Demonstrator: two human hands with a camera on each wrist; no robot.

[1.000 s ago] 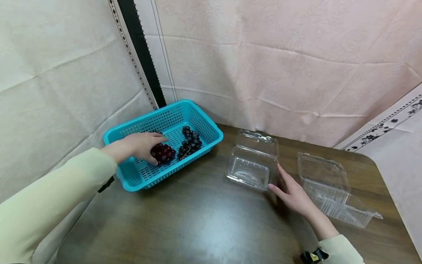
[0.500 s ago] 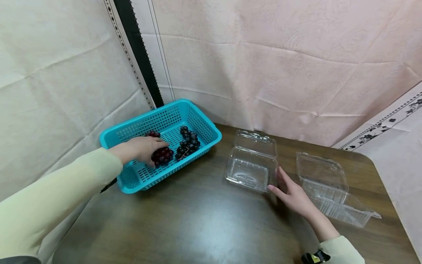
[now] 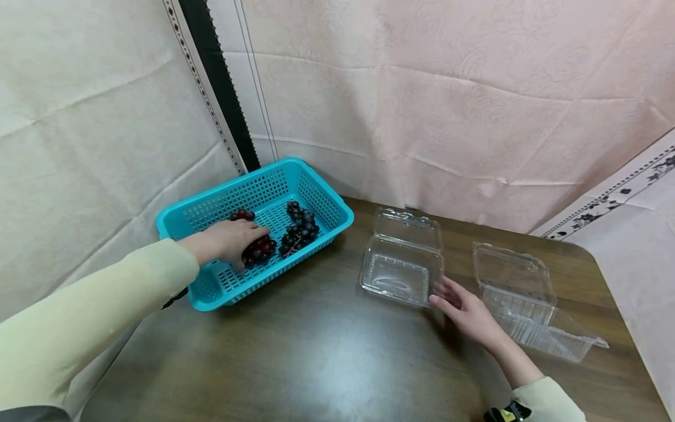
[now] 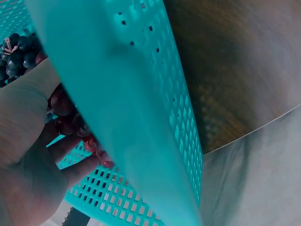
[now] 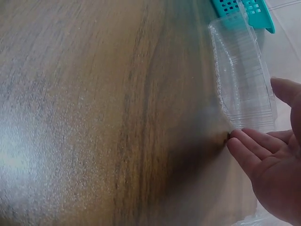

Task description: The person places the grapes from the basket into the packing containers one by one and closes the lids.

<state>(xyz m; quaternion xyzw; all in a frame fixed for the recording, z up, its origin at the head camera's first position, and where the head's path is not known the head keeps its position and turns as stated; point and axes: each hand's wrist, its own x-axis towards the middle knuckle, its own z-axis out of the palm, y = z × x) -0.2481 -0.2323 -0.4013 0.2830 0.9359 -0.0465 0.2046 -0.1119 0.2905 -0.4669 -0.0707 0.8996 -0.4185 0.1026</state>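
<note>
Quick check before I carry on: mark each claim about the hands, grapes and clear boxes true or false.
1. The left hand grips the red grape bunch inside the teal basket. True.
2. The dark grape bunch lies in the nearer clear box. False: it lies in the basket.
3. The right hand touches that box's corner with open fingers. True.
4. The second clear box is closed. False: its lid stands open.
5. Both boxes hold grapes. False: both are empty.
</note>
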